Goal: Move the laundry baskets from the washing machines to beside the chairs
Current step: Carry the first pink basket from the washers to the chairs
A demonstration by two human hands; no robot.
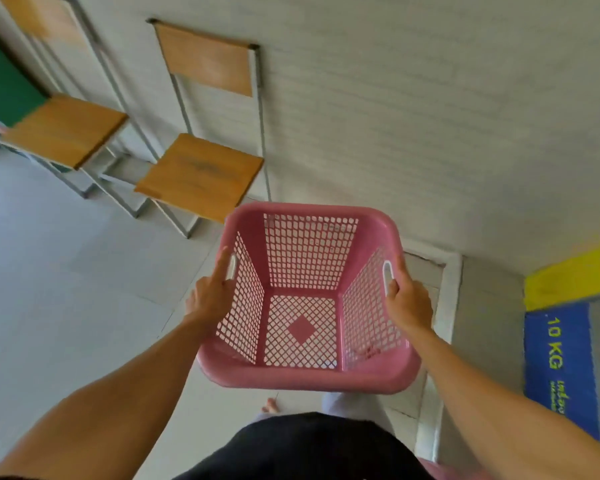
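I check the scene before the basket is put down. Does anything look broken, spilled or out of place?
Nothing stands out. The pink basket is empty and looks undamaged, held level by the left hand and right hand. Both chairs stand upright against the wall.

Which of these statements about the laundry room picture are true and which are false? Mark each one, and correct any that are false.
1. Both hands hold the pink basket. True: the left hand and the right hand grip its side handles.
2. The basket is full of clothes. False: it is empty.
3. Two chairs stand by the wall. True: the nearer chair and the farther chair.
4. The basket rests on a chair seat. False: it is held in the air, right of the nearer chair.
5. The blue sign reads 10 KG. True.
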